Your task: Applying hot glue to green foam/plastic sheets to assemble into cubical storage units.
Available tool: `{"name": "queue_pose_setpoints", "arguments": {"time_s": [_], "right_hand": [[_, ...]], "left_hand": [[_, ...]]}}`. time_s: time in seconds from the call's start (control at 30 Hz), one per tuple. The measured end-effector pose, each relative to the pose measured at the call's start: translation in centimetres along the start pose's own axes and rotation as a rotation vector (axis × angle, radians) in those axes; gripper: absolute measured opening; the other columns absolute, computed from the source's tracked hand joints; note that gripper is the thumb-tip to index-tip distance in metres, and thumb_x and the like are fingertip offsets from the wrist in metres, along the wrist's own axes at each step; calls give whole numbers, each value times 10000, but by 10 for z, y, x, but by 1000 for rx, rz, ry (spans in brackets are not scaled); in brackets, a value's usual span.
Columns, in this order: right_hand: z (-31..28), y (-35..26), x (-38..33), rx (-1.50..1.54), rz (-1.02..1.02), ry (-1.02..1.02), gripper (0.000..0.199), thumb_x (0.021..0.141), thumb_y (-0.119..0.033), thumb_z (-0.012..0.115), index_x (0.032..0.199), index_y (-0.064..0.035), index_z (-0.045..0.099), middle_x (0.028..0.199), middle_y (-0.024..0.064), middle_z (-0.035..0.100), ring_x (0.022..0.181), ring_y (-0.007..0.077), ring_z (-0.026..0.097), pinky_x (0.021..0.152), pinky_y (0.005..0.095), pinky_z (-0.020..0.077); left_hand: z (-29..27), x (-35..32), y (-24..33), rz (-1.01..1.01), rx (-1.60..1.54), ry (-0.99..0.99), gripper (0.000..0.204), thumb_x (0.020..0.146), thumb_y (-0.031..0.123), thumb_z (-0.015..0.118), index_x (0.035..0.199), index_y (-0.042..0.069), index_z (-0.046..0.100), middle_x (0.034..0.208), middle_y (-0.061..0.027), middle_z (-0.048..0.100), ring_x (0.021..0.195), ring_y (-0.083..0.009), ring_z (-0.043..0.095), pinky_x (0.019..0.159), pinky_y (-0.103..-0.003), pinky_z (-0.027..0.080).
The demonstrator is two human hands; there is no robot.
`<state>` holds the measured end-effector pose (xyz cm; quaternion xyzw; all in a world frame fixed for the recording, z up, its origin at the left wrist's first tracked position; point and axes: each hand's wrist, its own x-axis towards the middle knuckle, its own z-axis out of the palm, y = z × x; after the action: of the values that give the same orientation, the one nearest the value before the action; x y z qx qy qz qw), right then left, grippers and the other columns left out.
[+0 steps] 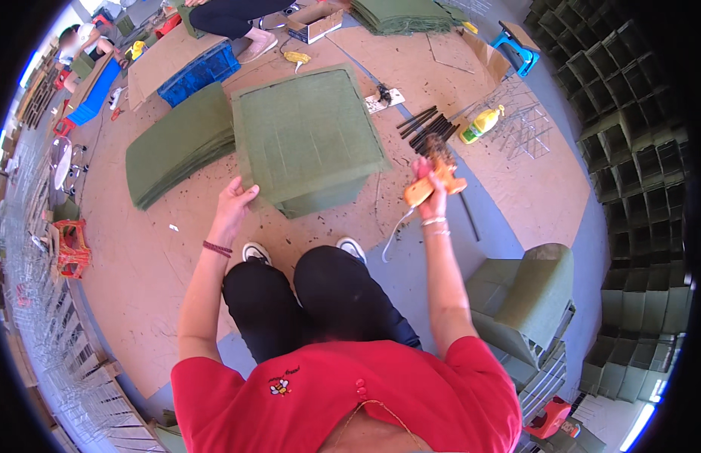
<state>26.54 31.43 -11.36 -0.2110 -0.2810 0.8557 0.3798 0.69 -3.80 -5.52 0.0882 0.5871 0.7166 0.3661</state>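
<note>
Fingers of the right hand point(436, 200) wrap firmly around an orange plastic glue gun point(421, 192), right of the boxy green fabric-covered form point(309, 136), presumably keeping its nozzle clear. The left hand point(230, 207) meets the form's near left corner, seemingly steadying it; whether those fingers pinch, I cannot tell.

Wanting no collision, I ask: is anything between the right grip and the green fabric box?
Apart from the orange glue gun in the right grip, nothing visible stands between the grip and the green fabric box.
</note>
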Motion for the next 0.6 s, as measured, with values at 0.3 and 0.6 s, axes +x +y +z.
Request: {"name": "queue_pose_setpoints", "arguments": {"time_s": [0.3, 0.6], "right_hand": [[-38, 30, -105, -58, 54, -6, 201, 821, -132, 603, 996, -80, 518, 1090, 105, 562, 1141, 232, 492, 872, 355, 462], [30, -44, -114, -368, -41, -225, 304, 792, -155, 643, 1014, 11, 519, 994, 155, 590, 1034, 328, 560, 990, 453, 397]], "left_hand": [[29, -42, 47, 876, 1414, 118, 583, 718, 171, 716, 1216, -5, 468, 1232, -147, 504, 1168, -271, 470, 964, -347, 407], [9, -30, 40, 975, 1824, -412, 351, 724, 36, 541, 1073, 6, 559, 1106, -112, 559, 1078, -249, 520, 818, -307, 514]]}}
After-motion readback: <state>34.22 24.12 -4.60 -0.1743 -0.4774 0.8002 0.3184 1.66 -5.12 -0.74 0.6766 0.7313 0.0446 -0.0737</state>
